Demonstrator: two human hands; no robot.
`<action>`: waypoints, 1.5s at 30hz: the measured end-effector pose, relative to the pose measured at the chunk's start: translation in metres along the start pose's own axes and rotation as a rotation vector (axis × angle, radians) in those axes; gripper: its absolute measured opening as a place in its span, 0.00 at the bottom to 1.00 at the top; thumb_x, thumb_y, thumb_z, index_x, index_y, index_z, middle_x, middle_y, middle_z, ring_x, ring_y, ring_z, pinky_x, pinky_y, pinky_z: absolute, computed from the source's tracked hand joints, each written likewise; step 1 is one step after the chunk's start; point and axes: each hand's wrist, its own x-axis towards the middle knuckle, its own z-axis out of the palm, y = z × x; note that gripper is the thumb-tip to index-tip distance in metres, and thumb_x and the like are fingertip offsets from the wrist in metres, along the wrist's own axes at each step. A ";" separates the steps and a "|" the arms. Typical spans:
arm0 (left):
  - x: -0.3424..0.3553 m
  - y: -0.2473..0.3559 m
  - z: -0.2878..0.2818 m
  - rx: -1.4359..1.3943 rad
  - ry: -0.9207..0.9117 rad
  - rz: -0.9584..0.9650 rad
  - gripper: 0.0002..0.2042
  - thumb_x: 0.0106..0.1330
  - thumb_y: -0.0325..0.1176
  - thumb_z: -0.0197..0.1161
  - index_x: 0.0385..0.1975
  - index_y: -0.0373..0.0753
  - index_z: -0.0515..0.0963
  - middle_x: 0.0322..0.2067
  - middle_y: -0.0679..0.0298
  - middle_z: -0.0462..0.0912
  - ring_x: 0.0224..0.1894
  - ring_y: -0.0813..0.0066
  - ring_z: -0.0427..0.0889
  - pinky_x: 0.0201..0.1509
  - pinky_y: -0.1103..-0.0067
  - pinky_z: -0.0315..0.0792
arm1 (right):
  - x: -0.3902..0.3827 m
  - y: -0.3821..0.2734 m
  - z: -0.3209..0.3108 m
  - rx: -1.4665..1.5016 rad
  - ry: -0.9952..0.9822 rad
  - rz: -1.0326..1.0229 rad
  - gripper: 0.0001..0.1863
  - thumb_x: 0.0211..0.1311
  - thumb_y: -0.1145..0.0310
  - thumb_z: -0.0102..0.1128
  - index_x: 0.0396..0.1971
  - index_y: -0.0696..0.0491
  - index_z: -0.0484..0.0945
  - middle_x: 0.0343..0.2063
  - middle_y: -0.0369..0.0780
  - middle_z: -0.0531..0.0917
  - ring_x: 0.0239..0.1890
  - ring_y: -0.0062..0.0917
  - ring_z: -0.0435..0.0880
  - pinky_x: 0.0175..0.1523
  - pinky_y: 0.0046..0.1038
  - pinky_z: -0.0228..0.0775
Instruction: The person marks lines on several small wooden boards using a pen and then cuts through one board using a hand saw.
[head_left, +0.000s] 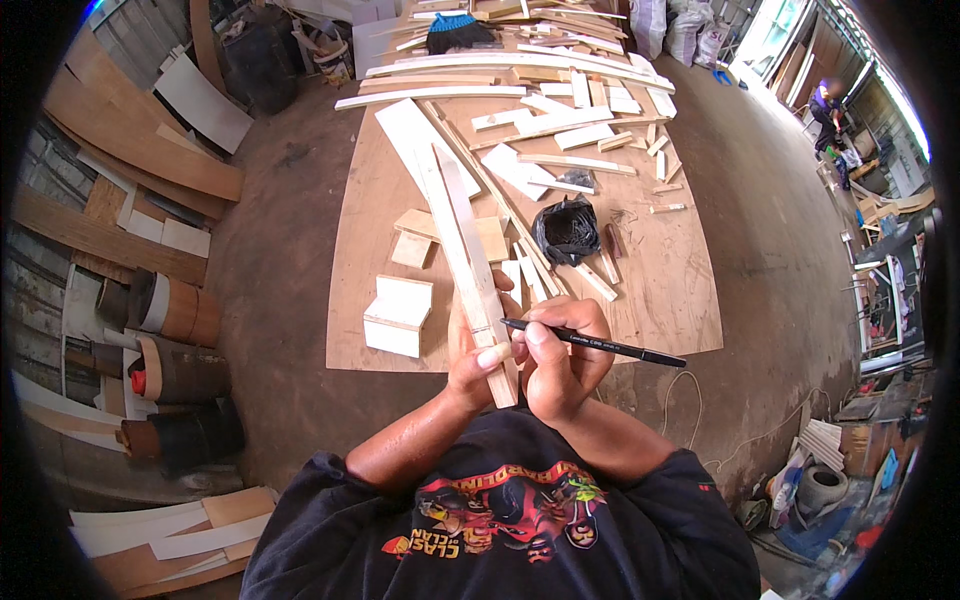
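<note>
My left hand [476,362] is closed around the lower part of a long wooden strip [462,245], its thumb lying across the face. The strip slants up and away from me over the table. In my right hand [562,362] is a black pen [610,345], pinched between thumb and fingers. Its tip points left and meets the strip's edge just above my left thumb, by a dark mark on the wood. Close to my hands, a small white-faced wooden block assembly [398,318] stands on the plywood tabletop [660,310].
Many wood offcuts [570,125] cover the table's far half. A black plastic-lined container [567,232] stands right of the strip. Curved boards [130,130] lean along the left wall. Another person [826,112] is far off at the right. A thin cord [690,405] lies on the floor.
</note>
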 end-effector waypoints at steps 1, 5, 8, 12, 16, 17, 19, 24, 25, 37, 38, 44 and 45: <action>0.000 -0.001 0.000 -0.006 -0.010 -0.005 0.49 0.45 0.54 0.67 0.67 0.33 0.58 0.55 0.55 0.68 0.56 0.64 0.73 0.60 0.69 0.72 | 0.001 0.000 0.001 -0.033 0.001 -0.023 0.05 0.64 0.78 0.57 0.37 0.61 0.72 0.27 0.43 0.80 0.25 0.18 0.76 0.31 0.21 0.69; 0.003 0.003 0.016 -0.151 0.011 0.014 0.43 0.45 0.47 0.71 0.61 0.32 0.61 0.35 0.64 0.71 0.35 0.77 0.74 0.38 0.82 0.71 | 0.001 -0.001 0.003 -0.068 0.023 -0.049 0.05 0.63 0.75 0.55 0.35 0.61 0.71 0.25 0.44 0.79 0.24 0.19 0.75 0.31 0.21 0.69; 0.002 0.002 0.016 -0.167 -0.001 0.011 0.43 0.45 0.46 0.71 0.61 0.33 0.61 0.35 0.64 0.71 0.35 0.77 0.74 0.38 0.82 0.71 | -0.001 0.000 0.001 -0.007 0.028 -0.050 0.05 0.63 0.77 0.55 0.36 0.61 0.71 0.27 0.44 0.80 0.25 0.18 0.74 0.31 0.21 0.68; -0.001 -0.005 0.005 -0.054 -0.032 -0.027 0.48 0.46 0.53 0.67 0.67 0.36 0.58 0.55 0.56 0.68 0.56 0.64 0.73 0.60 0.69 0.72 | -0.003 -0.002 0.001 0.051 0.052 -0.016 0.04 0.63 0.78 0.55 0.37 0.61 0.72 0.27 0.43 0.80 0.25 0.17 0.74 0.31 0.21 0.68; 0.001 -0.008 0.007 0.006 0.029 0.101 0.50 0.49 0.57 0.73 0.68 0.37 0.57 0.53 0.59 0.69 0.54 0.66 0.74 0.58 0.71 0.73 | -0.001 0.004 -0.005 -0.037 0.109 -0.103 0.06 0.65 0.78 0.53 0.40 0.61 0.70 0.31 0.45 0.81 0.26 0.18 0.75 0.33 0.23 0.70; 0.005 -0.011 0.008 0.002 0.080 0.168 0.49 0.52 0.54 0.74 0.69 0.37 0.55 0.54 0.58 0.70 0.55 0.65 0.74 0.59 0.71 0.73 | 0.002 0.001 -0.002 -0.001 0.152 -0.123 0.06 0.66 0.78 0.53 0.41 0.61 0.70 0.33 0.46 0.81 0.27 0.19 0.76 0.34 0.24 0.72; 0.012 -0.018 0.013 0.001 0.173 0.296 0.48 0.58 0.48 0.76 0.71 0.39 0.51 0.57 0.58 0.70 0.57 0.64 0.75 0.61 0.70 0.73 | 0.003 0.004 -0.001 -0.020 0.188 -0.156 0.07 0.71 0.75 0.50 0.43 0.61 0.69 0.37 0.48 0.81 0.32 0.23 0.80 0.41 0.26 0.74; 0.011 -0.014 0.025 -0.010 0.314 0.422 0.50 0.60 0.38 0.75 0.74 0.41 0.43 0.65 0.55 0.66 0.67 0.59 0.68 0.72 0.62 0.64 | 0.012 0.007 0.002 -0.056 0.344 -0.051 0.11 0.76 0.67 0.48 0.44 0.61 0.71 0.34 0.45 0.81 0.33 0.24 0.81 0.42 0.27 0.75; 0.011 -0.015 0.024 -0.068 0.326 0.441 0.50 0.60 0.38 0.75 0.74 0.40 0.43 0.65 0.55 0.66 0.68 0.59 0.67 0.73 0.62 0.62 | 0.019 0.009 -0.001 -0.077 0.367 -0.029 0.11 0.76 0.66 0.48 0.44 0.61 0.71 0.33 0.44 0.81 0.32 0.23 0.80 0.40 0.27 0.75; -0.014 0.032 -0.152 0.223 0.036 -0.338 0.34 0.65 0.52 0.64 0.62 0.30 0.73 0.58 0.50 0.79 0.55 0.59 0.83 0.62 0.65 0.75 | 0.082 0.006 -0.044 -0.379 0.065 0.158 0.10 0.75 0.72 0.55 0.30 0.55 0.70 0.18 0.32 0.74 0.21 0.12 0.72 0.26 0.19 0.65; -0.004 0.066 -0.131 0.613 -0.045 -0.233 0.32 0.66 0.52 0.63 0.60 0.29 0.74 0.57 0.48 0.80 0.53 0.57 0.84 0.61 0.65 0.76 | 0.082 0.006 -0.047 -0.427 0.058 0.170 0.10 0.75 0.73 0.55 0.30 0.55 0.70 0.18 0.32 0.74 0.21 0.13 0.73 0.26 0.20 0.65; 0.027 0.139 -0.046 0.968 -0.475 -0.247 0.40 0.61 0.56 0.70 0.64 0.26 0.71 0.57 0.49 0.80 0.54 0.60 0.83 0.57 0.67 0.76 | 0.076 0.014 -0.046 -0.710 -0.084 0.127 0.08 0.70 0.75 0.59 0.30 0.59 0.71 0.17 0.43 0.77 0.19 0.26 0.78 0.27 0.30 0.68; 0.025 0.135 -0.023 1.134 -0.502 -0.232 0.33 0.66 0.50 0.68 0.63 0.30 0.73 0.51 0.47 0.84 0.50 0.59 0.86 0.52 0.68 0.77 | 0.075 0.012 -0.043 -0.702 -0.088 0.135 0.09 0.70 0.75 0.60 0.30 0.59 0.71 0.17 0.43 0.77 0.19 0.26 0.78 0.27 0.30 0.68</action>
